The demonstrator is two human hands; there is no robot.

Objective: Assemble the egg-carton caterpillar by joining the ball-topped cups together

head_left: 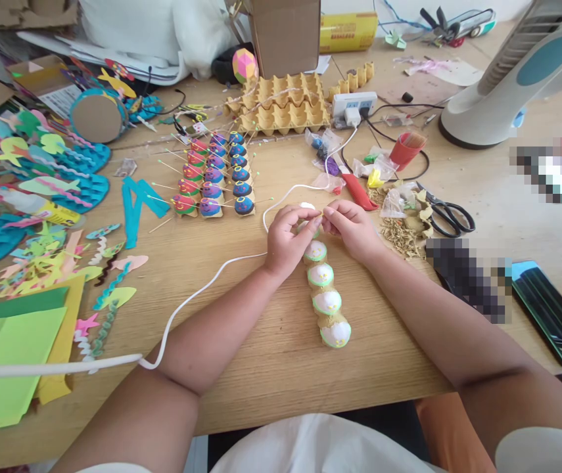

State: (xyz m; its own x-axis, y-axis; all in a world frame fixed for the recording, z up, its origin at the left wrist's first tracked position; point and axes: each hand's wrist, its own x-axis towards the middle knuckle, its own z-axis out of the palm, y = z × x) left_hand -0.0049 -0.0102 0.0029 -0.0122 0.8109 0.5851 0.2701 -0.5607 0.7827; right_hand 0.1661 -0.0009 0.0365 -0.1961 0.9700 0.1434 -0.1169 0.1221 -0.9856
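Note:
A strip of egg-carton cups (327,302) lies lengthwise on the wooden table, its domes topped with white, edged in green and dotted with yellow. Over its far end, my left hand (288,240) is closed in a pinch, partly covering the farthest domes. My right hand (352,226) pinches just beside it, the fingertips of both hands nearly meeting. A tiny yellow bit shows between the fingertips; which hand grips it is hard to tell.
Painted carton strips with pins (212,172) stand behind left. Black scissors (451,213), a red-handled tool (359,192) and shavings (401,238) lie right. A white cable (187,289) crosses the table on the left. A power strip (354,103) sits behind, a white fan (497,85) back right.

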